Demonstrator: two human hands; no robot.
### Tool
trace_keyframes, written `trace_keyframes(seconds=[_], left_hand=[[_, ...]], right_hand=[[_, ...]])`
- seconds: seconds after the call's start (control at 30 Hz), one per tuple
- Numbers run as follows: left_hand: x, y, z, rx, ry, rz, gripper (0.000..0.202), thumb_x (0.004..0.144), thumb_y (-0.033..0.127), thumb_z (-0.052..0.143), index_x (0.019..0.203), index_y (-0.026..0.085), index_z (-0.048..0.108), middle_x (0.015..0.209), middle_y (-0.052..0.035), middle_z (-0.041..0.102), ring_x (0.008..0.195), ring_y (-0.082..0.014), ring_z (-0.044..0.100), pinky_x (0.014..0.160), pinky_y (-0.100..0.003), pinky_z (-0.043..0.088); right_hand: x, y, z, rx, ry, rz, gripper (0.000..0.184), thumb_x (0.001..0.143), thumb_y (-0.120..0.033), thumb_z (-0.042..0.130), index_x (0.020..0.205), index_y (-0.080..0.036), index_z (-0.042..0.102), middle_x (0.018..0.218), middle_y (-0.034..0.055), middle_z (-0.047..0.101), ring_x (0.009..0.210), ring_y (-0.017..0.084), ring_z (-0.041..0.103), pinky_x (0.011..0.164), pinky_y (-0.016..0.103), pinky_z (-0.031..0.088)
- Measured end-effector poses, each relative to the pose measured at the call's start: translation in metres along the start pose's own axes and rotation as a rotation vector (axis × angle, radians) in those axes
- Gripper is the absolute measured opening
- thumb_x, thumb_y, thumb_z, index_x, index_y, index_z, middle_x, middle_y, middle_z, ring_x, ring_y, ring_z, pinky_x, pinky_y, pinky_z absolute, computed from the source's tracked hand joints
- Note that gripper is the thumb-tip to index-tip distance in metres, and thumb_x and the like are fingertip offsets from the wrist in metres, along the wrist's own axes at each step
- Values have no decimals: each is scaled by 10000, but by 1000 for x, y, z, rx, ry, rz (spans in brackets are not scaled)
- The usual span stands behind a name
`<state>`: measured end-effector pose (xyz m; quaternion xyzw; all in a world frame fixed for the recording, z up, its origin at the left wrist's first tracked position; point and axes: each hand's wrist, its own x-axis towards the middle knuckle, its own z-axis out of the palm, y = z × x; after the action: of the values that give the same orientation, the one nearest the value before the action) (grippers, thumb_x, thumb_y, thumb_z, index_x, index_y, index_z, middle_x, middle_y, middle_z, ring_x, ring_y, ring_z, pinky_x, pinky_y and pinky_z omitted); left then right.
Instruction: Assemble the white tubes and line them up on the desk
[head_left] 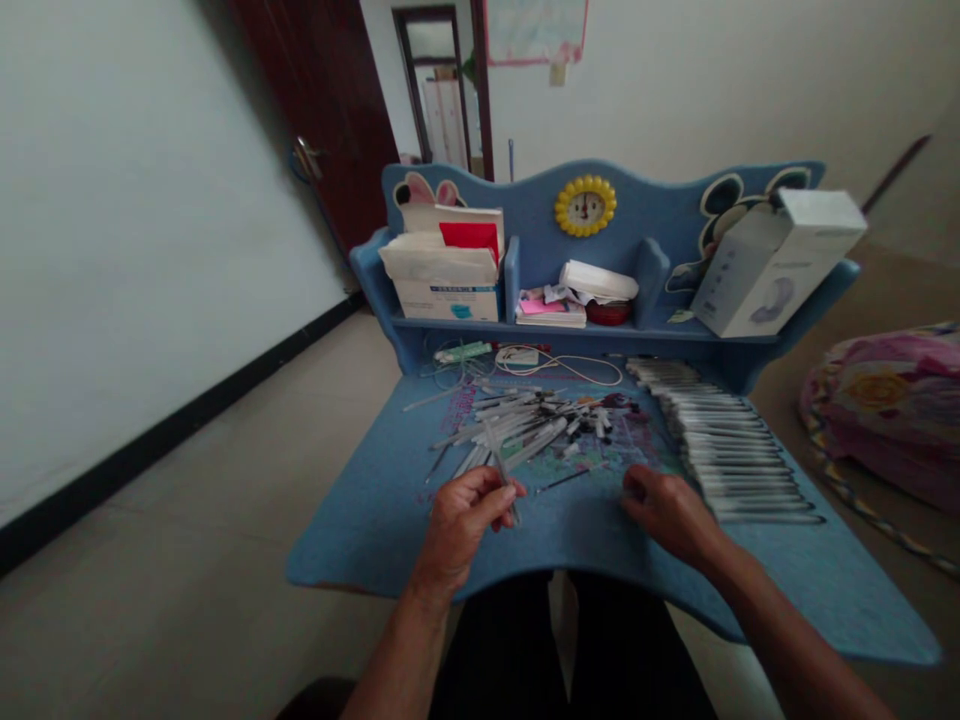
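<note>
Desk (360,510), shelf box (446,290) — papers (469,225) inside (one red), left hand (461,515) holding pen (501,465)

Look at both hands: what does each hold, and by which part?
The left hand pinches a thin pen tube near its lower end, between thumb and fingers. The right hand rests curled on the desk; any hold is hidden.

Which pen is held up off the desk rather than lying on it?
The pen pinched in the left hand; all the others lie on the desk, in the loose middle pile or the neat row at right.
</note>
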<state>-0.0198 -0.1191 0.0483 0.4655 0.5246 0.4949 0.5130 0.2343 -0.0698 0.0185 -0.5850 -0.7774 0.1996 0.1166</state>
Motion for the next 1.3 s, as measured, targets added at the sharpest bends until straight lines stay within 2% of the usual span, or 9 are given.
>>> trace_keyframes(seconds=[0.03,0.13,0.2,0.27,0.5,0.8,1.0,1.3], left_hand=[[-1,1,1,-30,20,5,161,725,274,623,781,130,668,587,-5,592,513,-92,489,506,-198,376],[-2,2,5,-108,59,14,145,706,251,643,784,131,669,662,-21,625,526,-87,490,511,-197,383],[-3,3,8,-139,58,12,136,699,239,650,782,133,667,680,-25,635,537,-88,498,521,-199,393],[-4,5,12,-162,46,13,128,692,233,654,772,133,664,672,-24,636,541,-91,505,524,-201,400],[-7,6,20,-205,8,23,103,690,220,658,743,132,650,666,-27,636,532,-102,527,518,-216,424],[-8,-1,25,-169,-49,11,79,735,201,632,776,134,642,698,-18,637,545,-94,533,549,-216,432],[-10,1,23,-109,-76,9,96,698,190,663,767,135,625,678,-10,628,555,-110,545,541,-221,443],[-15,13,20,6,-62,14,112,684,207,671,728,118,621,561,5,607,511,-109,551,523,-210,440]], right_hand=[[-6,-8,5,240,-24,-21,33,750,-204,530,734,-177,522,600,-2,597,572,154,599,527,231,408],[-22,-36,23,930,-184,28,190,688,-289,620,686,-188,460,518,-67,518,412,98,517,421,196,380],[-28,-52,33,1180,-226,79,276,637,-336,688,677,-185,460,480,-83,503,371,80,487,388,181,368],[-29,-64,39,1304,-205,113,325,592,-344,738,659,-179,466,457,-89,499,353,69,472,365,168,358],[-27,-79,43,1422,-145,133,307,551,-326,784,708,-153,585,510,-66,559,376,66,498,370,171,402],[-30,-77,47,1427,-88,102,245,577,-297,780,670,-154,603,494,-70,544,377,60,492,365,159,393],[-35,-79,52,1554,-126,77,206,697,-319,703,720,-148,591,554,-20,634,355,82,532,360,172,399],[-41,-91,60,1720,-60,116,222,658,-277,735,673,-140,560,507,-2,636,303,88,505,307,164,375]])
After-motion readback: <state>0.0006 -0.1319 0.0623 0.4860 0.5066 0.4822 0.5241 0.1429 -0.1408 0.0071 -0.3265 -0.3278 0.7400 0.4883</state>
